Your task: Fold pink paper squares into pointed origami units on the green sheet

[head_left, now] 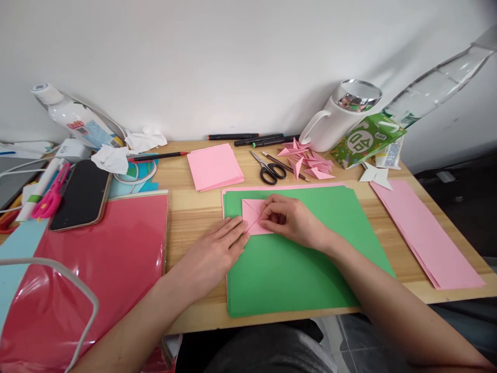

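A small pink sheet of paper (251, 207) with a diagonal fold line lies on a stack of green paper (295, 280). The fingertips of my left hand (217, 254) rest at its lower left corner, fingers stretched out and lying flat. From the right, my right hand (293, 220) pinches the sheet with thumb and fingers near its middle; these fingers hide the sheet's right part. Pink paper shows beneath the green stack along its back edge. Just behind lie a pile of square pink sheets (215, 167) and black-handled scissors (268, 170).
Folded pink paper pieces (306, 160), a pencil (287, 167) and markers (233, 137) lie near the wall. A white mug (336, 122), green carton (365, 140) and pink strips (427, 235) are right. Leftward are a phone (83, 194), red plastic-covered sheets (104, 264) and a white cable (87, 295).
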